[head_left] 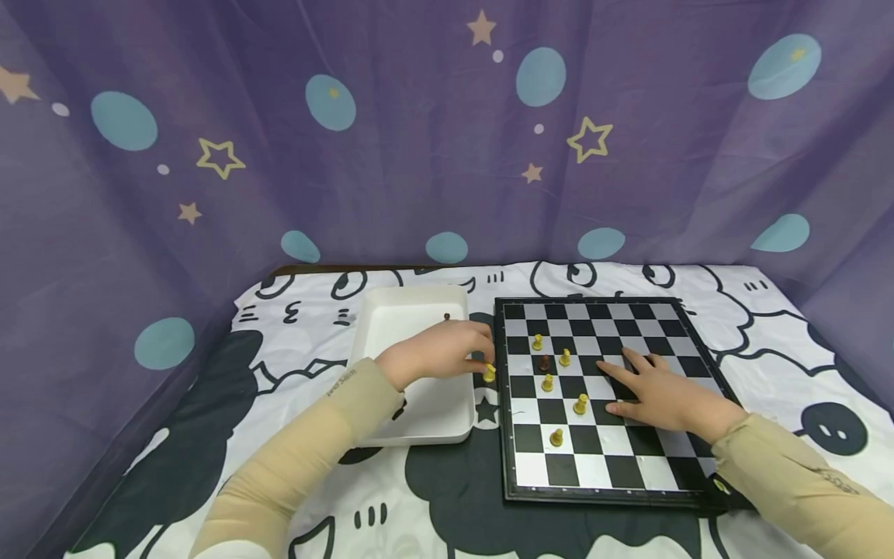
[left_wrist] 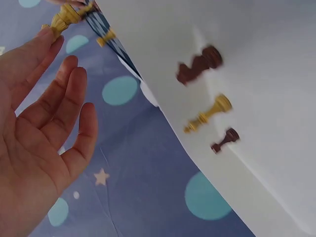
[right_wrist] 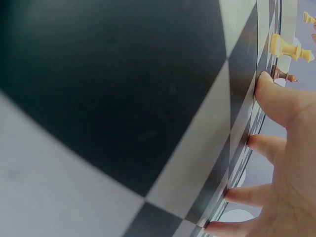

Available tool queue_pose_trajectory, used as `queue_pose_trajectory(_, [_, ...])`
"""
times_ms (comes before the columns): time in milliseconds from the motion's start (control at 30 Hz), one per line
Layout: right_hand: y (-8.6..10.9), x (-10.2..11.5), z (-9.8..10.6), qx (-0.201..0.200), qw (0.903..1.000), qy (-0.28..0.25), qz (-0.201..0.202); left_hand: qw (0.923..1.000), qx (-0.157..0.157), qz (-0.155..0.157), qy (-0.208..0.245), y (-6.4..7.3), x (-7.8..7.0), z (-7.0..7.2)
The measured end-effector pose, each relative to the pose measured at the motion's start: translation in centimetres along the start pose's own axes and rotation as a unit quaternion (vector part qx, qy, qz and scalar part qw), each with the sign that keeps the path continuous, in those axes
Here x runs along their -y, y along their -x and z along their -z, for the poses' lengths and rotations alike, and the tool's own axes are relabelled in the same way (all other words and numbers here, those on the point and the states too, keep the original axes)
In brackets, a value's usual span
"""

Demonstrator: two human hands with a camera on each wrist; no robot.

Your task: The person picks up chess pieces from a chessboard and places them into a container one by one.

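My left hand (head_left: 447, 347) pinches a yellow chess piece (left_wrist: 64, 19) between thumb and finger, over the gap between the white tray (head_left: 373, 310) and the chessboard (head_left: 615, 318); its other fingers are loosely bent. On the board's right part, my right hand (head_left: 663, 396) rests with fingers spread and fingertips touching the squares. Several yellow chess pieces, one of them a near piece (head_left: 556, 438), stand on the board's left side around a dark brown piece (head_left: 545, 362). Inside the tray, the left wrist view shows brown pieces (left_wrist: 200, 64) and a yellow piece (left_wrist: 210, 113).
A black-and-white cartoon cloth (head_left: 391, 512) covers the table under tray and board. Behind it hangs a purple curtain (head_left: 419, 186) with stars and blue ovals. The tray's raised wall stands close to the board's black left edge.
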State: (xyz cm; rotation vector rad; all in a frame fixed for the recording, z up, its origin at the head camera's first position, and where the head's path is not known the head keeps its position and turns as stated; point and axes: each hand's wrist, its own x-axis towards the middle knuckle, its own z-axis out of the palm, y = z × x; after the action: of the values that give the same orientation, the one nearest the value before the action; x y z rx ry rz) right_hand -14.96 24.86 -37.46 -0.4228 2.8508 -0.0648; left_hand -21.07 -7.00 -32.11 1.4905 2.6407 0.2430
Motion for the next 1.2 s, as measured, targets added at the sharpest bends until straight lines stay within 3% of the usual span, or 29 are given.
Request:
queue_pose_trajectory(300, [0.1, 0.0, -0.1, -0.010, 0.9999, -0.009, 0.007, 0.9991, -0.003, 0.041, 0.008, 1.1, 2.1, 0.7])
queue_pose_trajectory(567, [0.1, -0.1, 0.0, -0.009, 0.9999, -0.003, 0.006, 0.9974, -0.032, 0.061, -0.024, 1.8, 4.2, 0.7])
queue_pose_trajectory(733, [0.1, -0.1, 0.1, -0.013, 0.9999, -0.005, 0.010, 0.9943, -0.038, 0.097, -0.019, 2.1, 5.6, 0.5])
queue_pose_trajectory(867, [0.1, -0.1, 0.1, -0.015, 0.9998, -0.007, 0.011, 0.9914, -0.035, 0.125, -0.018, 2.3, 6.6, 0.3])
queue_pose_trajectory(1200, [0.0, -0.1, 0.1, -0.008, 0.9999, -0.006, 0.005, 0.9867, -0.043, 0.154, -0.029, 1.9, 8.5, -0.3])
